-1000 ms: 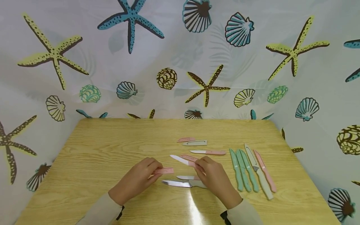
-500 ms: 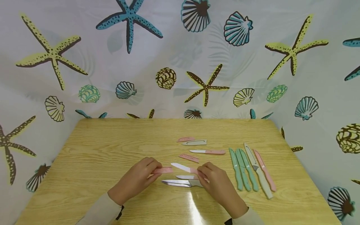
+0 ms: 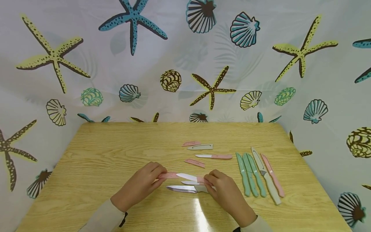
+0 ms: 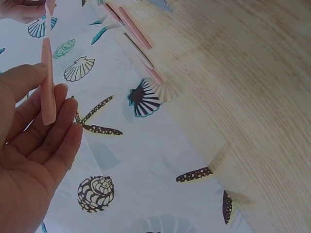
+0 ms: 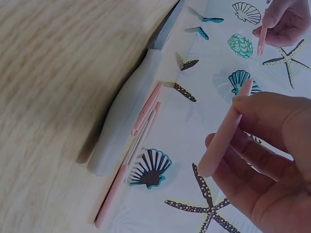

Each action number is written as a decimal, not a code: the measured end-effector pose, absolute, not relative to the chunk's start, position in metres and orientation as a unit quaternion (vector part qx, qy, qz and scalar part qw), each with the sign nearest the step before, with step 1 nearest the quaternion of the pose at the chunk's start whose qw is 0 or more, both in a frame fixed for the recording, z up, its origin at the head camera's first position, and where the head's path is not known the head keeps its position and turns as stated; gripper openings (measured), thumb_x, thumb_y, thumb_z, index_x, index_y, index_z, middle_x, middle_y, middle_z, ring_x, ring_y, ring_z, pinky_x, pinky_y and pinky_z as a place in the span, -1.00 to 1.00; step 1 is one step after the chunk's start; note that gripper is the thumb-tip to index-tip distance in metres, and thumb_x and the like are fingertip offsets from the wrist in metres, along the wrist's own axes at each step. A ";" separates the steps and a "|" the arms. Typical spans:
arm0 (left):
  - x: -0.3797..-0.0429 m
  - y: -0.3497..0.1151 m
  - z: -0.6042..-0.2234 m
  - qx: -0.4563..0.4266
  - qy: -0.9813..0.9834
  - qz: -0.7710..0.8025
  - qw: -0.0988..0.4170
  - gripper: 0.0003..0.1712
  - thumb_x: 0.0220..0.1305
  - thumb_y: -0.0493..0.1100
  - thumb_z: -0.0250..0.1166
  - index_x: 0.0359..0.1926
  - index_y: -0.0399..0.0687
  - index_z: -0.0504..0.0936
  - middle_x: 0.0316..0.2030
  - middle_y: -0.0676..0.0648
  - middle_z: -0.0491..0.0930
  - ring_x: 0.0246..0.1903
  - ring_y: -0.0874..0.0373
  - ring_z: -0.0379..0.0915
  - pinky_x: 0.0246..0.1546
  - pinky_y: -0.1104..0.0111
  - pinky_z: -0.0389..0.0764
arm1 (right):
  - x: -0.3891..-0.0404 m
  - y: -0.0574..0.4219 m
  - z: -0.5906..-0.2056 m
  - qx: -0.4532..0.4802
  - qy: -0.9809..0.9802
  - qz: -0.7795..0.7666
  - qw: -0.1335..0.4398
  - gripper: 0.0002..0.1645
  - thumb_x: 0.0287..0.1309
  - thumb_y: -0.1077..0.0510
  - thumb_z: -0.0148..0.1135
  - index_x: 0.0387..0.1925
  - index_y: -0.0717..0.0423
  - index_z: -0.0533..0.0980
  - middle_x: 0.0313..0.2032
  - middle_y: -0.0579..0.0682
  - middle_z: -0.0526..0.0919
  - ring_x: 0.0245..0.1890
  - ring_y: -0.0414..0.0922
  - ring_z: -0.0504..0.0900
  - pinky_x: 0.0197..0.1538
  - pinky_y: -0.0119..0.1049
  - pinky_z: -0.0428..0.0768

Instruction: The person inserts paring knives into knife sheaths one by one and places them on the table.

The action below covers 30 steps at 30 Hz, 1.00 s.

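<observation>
My left hand (image 3: 142,182) pinches a pink knife sheath (image 4: 47,92) between thumb and fingers, its mouth facing right. My right hand (image 3: 226,191) grips the pink handle of a small paring knife (image 3: 186,177), thumb against fingers in the right wrist view, where the handle (image 5: 224,138) shows. The white blade points left, its tip right at the sheath's mouth. Just below, on the table, lie a second white-bladed paring knife (image 3: 189,182) and a larger steel-bladed knife (image 3: 182,189) with a pale grey handle, partly hidden behind the right hand.
Beyond the hands lie a pink sheath (image 3: 195,163), a bare pink-handled knife (image 3: 221,157), a white sheath (image 3: 200,147) and another pink sheath (image 3: 189,143). To the right, several green knives (image 3: 250,175), a white knife (image 3: 271,188) and a pink knife (image 3: 273,175) form a row.
My right hand has carried the paring knife away from the pink sheath on the table, toward me, then brought its blade tip to the held sheath. The left hand stays nearly still.
</observation>
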State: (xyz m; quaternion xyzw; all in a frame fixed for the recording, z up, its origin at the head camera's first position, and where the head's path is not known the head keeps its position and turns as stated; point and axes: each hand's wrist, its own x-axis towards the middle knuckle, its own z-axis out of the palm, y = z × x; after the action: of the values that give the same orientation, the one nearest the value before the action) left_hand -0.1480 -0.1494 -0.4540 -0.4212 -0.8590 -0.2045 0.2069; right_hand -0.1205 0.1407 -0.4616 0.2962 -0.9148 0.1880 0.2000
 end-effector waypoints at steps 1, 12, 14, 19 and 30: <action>-0.148 -0.149 -0.454 -0.422 -0.859 -0.204 0.207 -0.73 0.02 -0.22 0.41 -0.23 -0.08 0.56 -0.24 0.07 0.49 -0.27 0.29 0.36 -0.32 0.49 0.49 | -0.120 0.141 -0.462 0.298 -0.915 0.185 0.202 -0.82 -0.18 0.29 0.45 -0.43 0.12 0.63 -0.42 -0.12 0.52 -0.47 -0.30 0.48 -0.47 -0.55 0.48; -0.145 -0.147 -0.457 -0.438 -0.848 -0.218 0.202 -0.80 0.11 -0.20 0.34 -0.21 -0.10 0.58 -0.22 0.04 0.50 -0.23 0.28 0.39 -0.24 0.52 0.48 | -0.120 0.143 -0.462 0.306 -0.925 0.136 0.179 -0.91 -0.03 0.29 0.35 -0.39 0.14 0.63 -0.38 -0.09 0.53 -0.44 -0.25 0.47 -0.47 -0.51 0.47; -0.145 -0.146 -0.458 -0.437 -0.846 -0.226 0.207 -0.82 0.12 -0.21 0.33 -0.22 -0.10 0.59 -0.23 0.04 0.51 -0.22 0.28 0.40 -0.23 0.53 0.48 | -0.121 0.143 -0.463 0.309 -0.925 0.134 0.176 -0.93 -0.01 0.28 0.34 -0.40 0.12 0.63 -0.39 -0.10 0.53 -0.45 -0.26 0.45 -0.49 -0.52 0.45; -0.145 -0.145 -0.461 -0.432 -0.842 -0.242 0.215 -0.81 0.09 -0.26 0.35 -0.23 -0.13 0.61 -0.24 0.03 0.52 -0.22 0.29 0.40 -0.23 0.54 0.48 | -0.120 0.143 -0.462 0.314 -0.921 0.142 0.183 -0.91 -0.04 0.29 0.36 -0.41 0.11 0.62 -0.39 -0.12 0.53 -0.45 -0.27 0.45 -0.47 -0.52 0.46; -0.141 -0.134 -0.462 -0.428 -0.843 -0.252 0.206 -0.81 0.10 -0.23 0.35 -0.22 -0.11 0.62 -0.22 0.06 0.50 -0.22 0.29 0.40 -0.22 0.57 0.46 | -0.120 0.131 -0.461 0.340 -0.904 0.158 0.206 -0.92 -0.03 0.26 0.36 -0.41 0.13 0.62 -0.37 -0.11 0.54 -0.42 -0.26 0.47 -0.40 -0.51 0.49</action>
State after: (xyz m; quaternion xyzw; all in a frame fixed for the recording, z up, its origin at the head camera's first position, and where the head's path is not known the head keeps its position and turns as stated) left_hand -0.1411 -0.1343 -0.4622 -0.4280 -0.8433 -0.2516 0.2059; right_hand -0.1199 0.1311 -0.4611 0.3402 -0.9038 0.1585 0.2058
